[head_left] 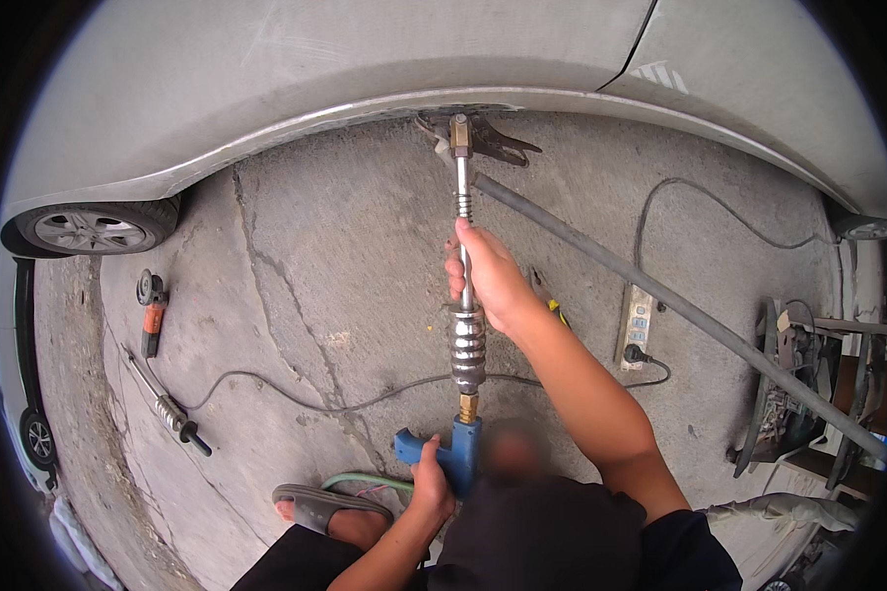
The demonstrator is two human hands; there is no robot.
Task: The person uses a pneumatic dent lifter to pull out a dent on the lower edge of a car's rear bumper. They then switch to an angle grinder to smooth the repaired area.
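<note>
A slide-hammer dent puller point(468, 345) with a chrome rod, a ribbed weight and a spring stretches from near me to the car's sill. My left hand point(432, 485) is closed round its blue pistol-grip handle point(463, 453), low in the middle. Farther up, my right hand point(490, 276) wraps the bare rod between the spring and the weight. The rod's far end has a brass-coloured fitting point(460, 135), beside a dark clamp point(503, 143) at the sill's lower edge. Exactly how the two join is hard to make out.
A silver car body point(345, 59) spans the far side. A long grey pole point(660, 295) slants across the right, near a power strip point(636, 330) with a cable. To the left lie an angle grinder point(153, 315) and another slide hammer point(168, 406). A tool rack point(788, 384) stands right.
</note>
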